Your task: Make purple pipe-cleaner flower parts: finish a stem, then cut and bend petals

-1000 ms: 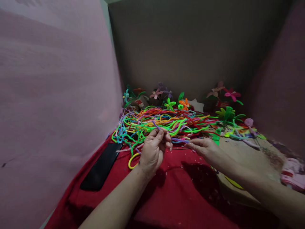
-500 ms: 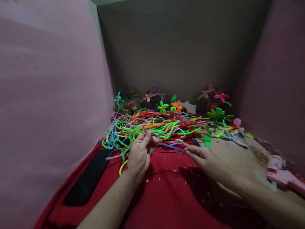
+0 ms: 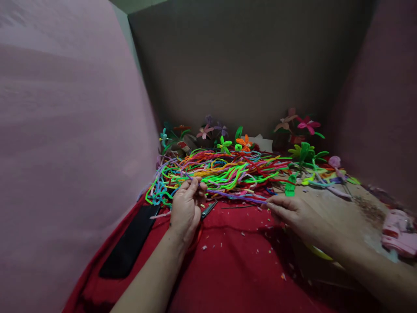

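Pinched by left hand (image 3: pixel 186 209) and right hand (image 3: pixel 293 212), a purple pipe cleaner (image 3: pixel 236 197) spans between. Likely light, bendable; grasp near either end.

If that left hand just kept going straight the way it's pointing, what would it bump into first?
Probably the pile of colourful fuzzy stems just ahead of the left hand, though one view leaves the hand's height above them unclear.

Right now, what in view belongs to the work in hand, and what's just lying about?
Likely belonging:
slender purple fuzzy stem, held by the left hand and right hand
multicoloured heap of fuzzy stems
dark-bladed metal scissors, probably a tool

Seemingly just lying about:
flat black rectangular slab, perhaps a phone
small pale scraps on red fabric
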`<action>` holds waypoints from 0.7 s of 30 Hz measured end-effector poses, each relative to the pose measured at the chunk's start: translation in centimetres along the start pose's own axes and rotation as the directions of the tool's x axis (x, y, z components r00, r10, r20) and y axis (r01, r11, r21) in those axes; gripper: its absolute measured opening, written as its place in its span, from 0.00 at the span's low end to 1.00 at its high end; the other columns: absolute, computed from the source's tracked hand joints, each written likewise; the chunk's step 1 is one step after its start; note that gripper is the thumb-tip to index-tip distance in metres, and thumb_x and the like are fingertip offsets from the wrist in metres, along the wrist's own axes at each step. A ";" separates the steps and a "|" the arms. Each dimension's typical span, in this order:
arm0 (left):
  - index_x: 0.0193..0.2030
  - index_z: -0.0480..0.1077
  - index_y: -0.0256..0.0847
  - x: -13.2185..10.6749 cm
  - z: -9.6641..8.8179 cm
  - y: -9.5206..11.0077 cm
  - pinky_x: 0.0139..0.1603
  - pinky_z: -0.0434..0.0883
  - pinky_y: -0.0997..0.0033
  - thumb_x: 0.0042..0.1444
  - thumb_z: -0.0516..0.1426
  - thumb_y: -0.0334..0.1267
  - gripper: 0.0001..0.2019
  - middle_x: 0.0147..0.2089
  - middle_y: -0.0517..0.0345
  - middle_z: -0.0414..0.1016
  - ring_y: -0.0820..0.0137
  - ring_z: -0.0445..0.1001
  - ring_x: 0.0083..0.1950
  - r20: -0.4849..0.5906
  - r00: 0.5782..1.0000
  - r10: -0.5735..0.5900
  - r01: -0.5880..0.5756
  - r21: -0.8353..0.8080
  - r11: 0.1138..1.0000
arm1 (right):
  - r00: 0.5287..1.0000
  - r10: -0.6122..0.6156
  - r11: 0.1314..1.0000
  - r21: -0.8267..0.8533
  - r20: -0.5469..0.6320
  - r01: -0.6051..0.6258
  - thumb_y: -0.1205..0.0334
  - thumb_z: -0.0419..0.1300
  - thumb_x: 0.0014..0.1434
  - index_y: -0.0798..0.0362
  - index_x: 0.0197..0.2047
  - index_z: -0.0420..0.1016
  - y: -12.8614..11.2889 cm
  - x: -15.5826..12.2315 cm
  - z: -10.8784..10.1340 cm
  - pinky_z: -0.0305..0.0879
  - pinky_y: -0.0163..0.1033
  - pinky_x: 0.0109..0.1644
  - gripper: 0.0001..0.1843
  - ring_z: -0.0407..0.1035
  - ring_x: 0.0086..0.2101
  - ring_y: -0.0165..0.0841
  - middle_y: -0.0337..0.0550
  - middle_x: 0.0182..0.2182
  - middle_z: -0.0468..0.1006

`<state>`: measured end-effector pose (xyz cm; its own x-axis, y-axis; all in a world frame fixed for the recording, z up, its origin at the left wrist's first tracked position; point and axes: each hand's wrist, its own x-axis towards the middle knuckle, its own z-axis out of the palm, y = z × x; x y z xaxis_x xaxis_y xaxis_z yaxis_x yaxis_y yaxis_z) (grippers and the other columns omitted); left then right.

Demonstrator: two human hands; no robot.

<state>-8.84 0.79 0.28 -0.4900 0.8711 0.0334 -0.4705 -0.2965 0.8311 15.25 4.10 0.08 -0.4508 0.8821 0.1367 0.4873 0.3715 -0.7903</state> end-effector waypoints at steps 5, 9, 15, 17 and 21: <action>0.31 0.69 0.36 -0.2 0.2 0.5 0.15 0.57 0.83 0.45 0.64 0.35 0.09 0.21 0.64 0.68 0.82 0.58 0.16 0.021 1.000 -0.002 0.002 0.008 1.000 | 0.999 0.017 0.997 -0.072 0.049 -0.014 0.52 0.48 0.57 0.52 0.20 0.64 0.9 0.0 0.5 0.55 0.33 0.25 0.18 0.60 0.21 0.30 0.40 0.18 0.67; 0.30 0.68 0.36 0.2 0.0 0.9 0.12 0.52 0.84 0.45 0.63 0.34 0.08 0.17 0.69 0.61 0.83 0.52 0.14 0.016 1.000 0.005 -0.005 0.012 1.000 | 0.991 -0.099 0.965 -0.233 0.086 0.116 0.55 0.45 0.58 0.52 0.20 0.59 1.4 -0.6 1.5 0.50 0.33 0.23 0.18 0.55 0.20 0.29 0.39 0.16 0.62; 0.33 0.69 0.35 1.0 -0.8 1.0 0.13 0.56 0.81 0.46 0.62 0.35 0.08 0.23 0.61 0.70 0.81 0.58 0.17 0.021 0.999 0.037 -0.038 0.033 0.999 | 0.991 -0.086 0.968 -0.227 0.105 0.108 0.56 0.45 0.60 0.52 0.21 0.58 0.8 -0.9 1.5 0.48 0.33 0.23 0.17 0.54 0.20 0.28 0.37 0.16 0.60; 0.32 0.70 0.35 1.0 -0.9 1.1 0.14 0.57 0.81 0.45 0.62 0.35 0.09 0.23 0.61 0.70 0.81 0.59 0.18 0.017 0.999 0.046 -0.047 0.050 0.998 | 0.991 -0.092 0.973 -0.204 0.098 0.111 0.56 0.45 0.60 0.52 0.21 0.59 0.7 -0.7 1.3 0.49 0.33 0.23 0.18 0.54 0.20 0.28 0.37 0.16 0.60; 0.31 0.69 0.35 1.9 -1.6 3.1 0.14 0.56 0.81 0.45 0.60 0.33 0.06 0.24 0.61 0.69 0.81 0.60 0.18 -0.054 0.987 0.155 -0.147 0.117 0.982 | 0.986 -0.153 0.973 -0.163 0.062 0.161 0.57 0.46 0.60 0.52 0.21 0.59 0.7 -0.8 1.4 0.52 0.32 0.24 0.17 0.56 0.21 0.28 0.37 0.17 0.62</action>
<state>-12.44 0.85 2.05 -0.5955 0.7925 0.1316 -0.3040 -0.3740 0.8762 14.92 3.30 -1.43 -0.5655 0.7953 0.2183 0.5239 0.5509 -0.6497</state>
